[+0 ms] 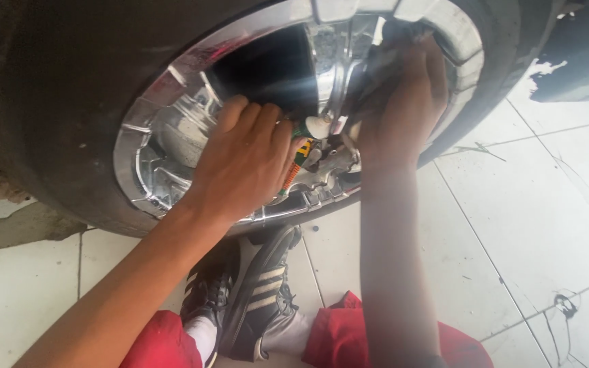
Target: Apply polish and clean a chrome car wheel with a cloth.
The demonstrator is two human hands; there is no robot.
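Head cam looks down at a shiny chrome spoked wheel rim [172, 129] inside a black rubber tyre [56, 102]. Left hand [243, 160] lies flat, fingers together, at about 6 o'clock of the hub, touching a small green-and-orange object [299, 153] I can't identify. Right hand [400, 102] is curled round a dark cloth [383, 58] at 2 o'clock, so looks like polishing; next wipe probably needs firm pressure between spokes

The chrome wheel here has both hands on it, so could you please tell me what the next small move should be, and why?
Probably a short wipe along the spoke with the right hand: it presses a dark cloth against the chrome wheel, while the left hand lies flat on the wheel beside a small colourful container, apparently steadying.
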